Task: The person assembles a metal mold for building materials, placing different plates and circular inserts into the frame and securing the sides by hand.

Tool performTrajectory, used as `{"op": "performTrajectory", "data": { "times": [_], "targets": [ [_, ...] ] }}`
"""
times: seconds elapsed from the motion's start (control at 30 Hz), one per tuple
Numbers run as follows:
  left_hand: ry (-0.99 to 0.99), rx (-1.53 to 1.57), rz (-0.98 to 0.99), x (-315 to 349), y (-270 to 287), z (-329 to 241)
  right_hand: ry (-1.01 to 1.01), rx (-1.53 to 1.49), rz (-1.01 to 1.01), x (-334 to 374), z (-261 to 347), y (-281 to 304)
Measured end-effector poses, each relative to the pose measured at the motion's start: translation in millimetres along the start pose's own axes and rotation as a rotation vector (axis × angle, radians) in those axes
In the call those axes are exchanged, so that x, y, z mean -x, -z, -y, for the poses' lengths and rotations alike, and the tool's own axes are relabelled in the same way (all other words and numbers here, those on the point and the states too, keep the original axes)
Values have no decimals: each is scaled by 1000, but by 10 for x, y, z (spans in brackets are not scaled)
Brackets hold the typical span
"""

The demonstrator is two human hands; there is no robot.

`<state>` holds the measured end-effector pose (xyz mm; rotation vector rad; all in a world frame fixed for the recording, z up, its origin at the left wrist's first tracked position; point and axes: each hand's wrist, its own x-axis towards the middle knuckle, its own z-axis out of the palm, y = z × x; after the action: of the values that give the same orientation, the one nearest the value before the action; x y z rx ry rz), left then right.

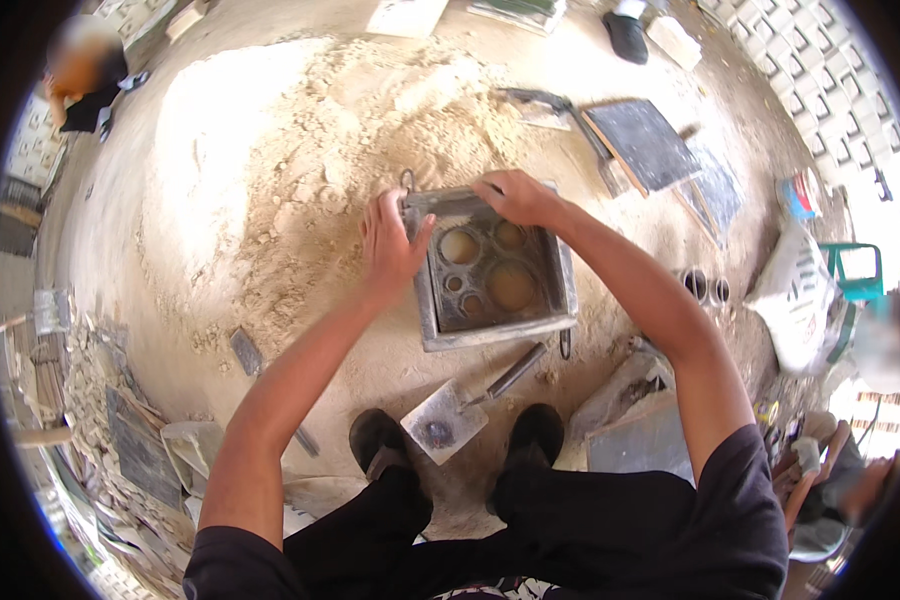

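A square casting frame [497, 332] stands on the sandy ground in front of me, with metal loops at two corners. Inside it lies a dark plate with several round shapes, the largest a dusty disc [513, 288] at the near right. My left hand [395, 240] grips the frame's far left corner, its thumb over the inner side and its fingers outside. Across the far rim, toward the right, my right hand [520, 197] is curled with its fingers bent over the edge. Between my shoes lies a flat square trowel [445, 425], its dark handle pointing toward the frame.
Loose sand [320, 150] is heaped beyond and left of the frame. Dark boards [645, 143] and a long-handled tool [600, 145] lie at the far right. A white sack [795, 295] stands right, near a green stool [855, 268]. People sit far left [80, 75] and near right [830, 490].
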<state>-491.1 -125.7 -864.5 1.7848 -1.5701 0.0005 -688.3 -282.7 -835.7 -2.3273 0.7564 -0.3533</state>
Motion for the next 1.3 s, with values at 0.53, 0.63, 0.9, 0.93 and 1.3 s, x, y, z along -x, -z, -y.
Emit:
{"op": "performTrajectory", "data": {
  "times": [0.53, 0.63, 0.9, 0.93, 1.3],
  "targets": [
    [-829, -96, 729, 197, -592, -1392, -916, -652, 470, 2571, -420, -134],
    [-738, -43, 897, 192, -685, -1374, -885, -692, 370, 2587, -144, -288],
    [-698, -4, 863, 232, -711, -1412, -896, -782, 182, 2654, -200, -469],
    [-699, 1, 863, 224, -700, -1413, -910, -666, 205, 2632, -168, -428],
    [-702, 59, 824, 225, -684, -1394, -1022, -750, 82, 2603, -178, -639]
  ]
}}
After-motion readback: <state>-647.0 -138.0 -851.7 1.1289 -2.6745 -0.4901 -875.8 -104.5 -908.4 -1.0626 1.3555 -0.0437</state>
